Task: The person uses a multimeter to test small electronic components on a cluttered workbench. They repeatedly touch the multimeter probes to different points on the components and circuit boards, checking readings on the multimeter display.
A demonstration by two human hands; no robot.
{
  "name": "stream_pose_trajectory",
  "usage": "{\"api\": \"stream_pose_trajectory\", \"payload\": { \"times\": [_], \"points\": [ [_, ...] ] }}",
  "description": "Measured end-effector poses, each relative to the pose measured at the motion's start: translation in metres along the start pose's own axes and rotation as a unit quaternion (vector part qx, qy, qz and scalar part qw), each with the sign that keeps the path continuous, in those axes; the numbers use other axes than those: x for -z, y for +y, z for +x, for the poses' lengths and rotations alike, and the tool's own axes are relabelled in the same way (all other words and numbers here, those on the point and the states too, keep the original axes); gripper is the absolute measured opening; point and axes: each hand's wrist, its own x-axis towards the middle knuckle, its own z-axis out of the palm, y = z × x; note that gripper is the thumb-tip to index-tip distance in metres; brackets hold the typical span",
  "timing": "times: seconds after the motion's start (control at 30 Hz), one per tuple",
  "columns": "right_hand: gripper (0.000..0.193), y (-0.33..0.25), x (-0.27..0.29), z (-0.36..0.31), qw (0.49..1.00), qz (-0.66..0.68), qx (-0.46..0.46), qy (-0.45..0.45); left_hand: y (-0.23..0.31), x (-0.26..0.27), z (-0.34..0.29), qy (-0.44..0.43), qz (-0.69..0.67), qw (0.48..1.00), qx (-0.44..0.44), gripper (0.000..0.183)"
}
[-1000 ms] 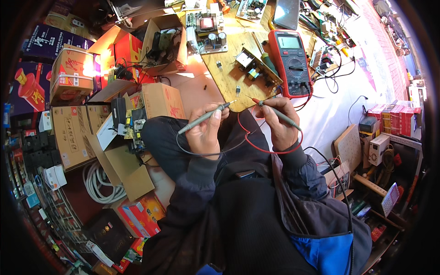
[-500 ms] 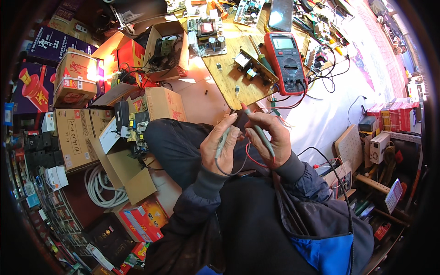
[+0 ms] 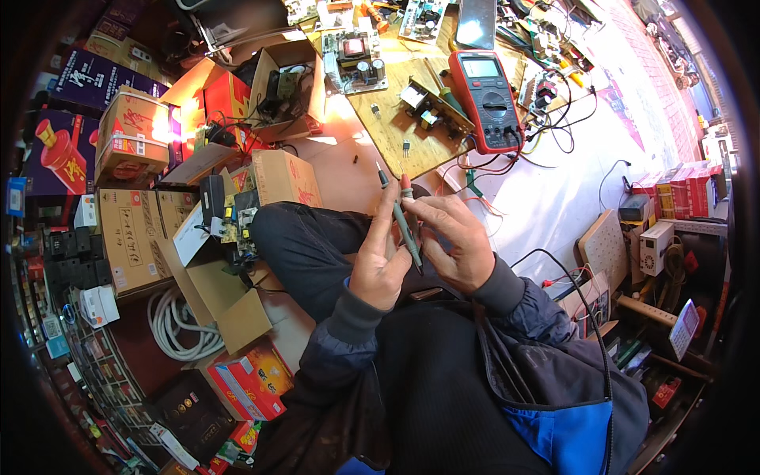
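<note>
Over my lap, my left hand (image 3: pixel 380 269) is closed with its fingers nearly straight. A dark-tipped test probe (image 3: pixel 384 176) sticks out past its fingertips; the rest of it is hidden. Close beside it, my right hand (image 3: pixel 459 241) pinches a grey-green test probe (image 3: pixel 408 229) with a red collar, slanting up toward the wooden board. A red-edged multimeter (image 3: pixel 492 103) lies beyond, with leads plugged into its lower end. Near the board's closest corner sits a small three-legged transistor (image 3: pixel 406 146). An open circuit board (image 3: pixel 435 109) stands between it and the meter.
The wooden board (image 3: pixel 380 142) also carries a larger circuit board (image 3: pixel 354 59), another transistor (image 3: pixel 375 109) and a phone (image 3: pixel 476 24). Cartons (image 3: pixel 289 178) and a coiled white cable (image 3: pixel 178 328) stand at left. Tangled leads and parts lie at the far right of the board.
My hands have drawn closer together. The red-collared probe has moved left and back from the transistor, and the dark probe's tip now shows above my left fingers.
</note>
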Motion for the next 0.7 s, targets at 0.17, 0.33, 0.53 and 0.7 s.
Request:
{"api": "stream_pose_trajectory", "payload": {
  "times": [0.17,0.33,0.53,0.7],
  "points": [
    [0.05,-0.005,0.006,0.001,0.999,0.022,-0.025,-0.038,0.002,-0.002,0.0,0.008,-0.009,1.0,-0.006,0.088],
    [0.038,-0.01,0.009,0.0,0.994,0.061,-0.09,-0.032,0.0,-0.007,-0.006,0.032,0.094,0.995,0.017,0.087],
    [0.022,-0.004,0.005,-0.002,0.957,0.144,-0.252,-0.032,-0.009,-0.01,-0.004,0.035,0.2,0.979,-0.021,0.081],
    [0.019,0.004,0.009,-0.006,0.906,0.278,-0.316,0.042,-0.011,0.0,-0.004,0.069,0.041,0.996,0.03,0.064]
  ]
}}
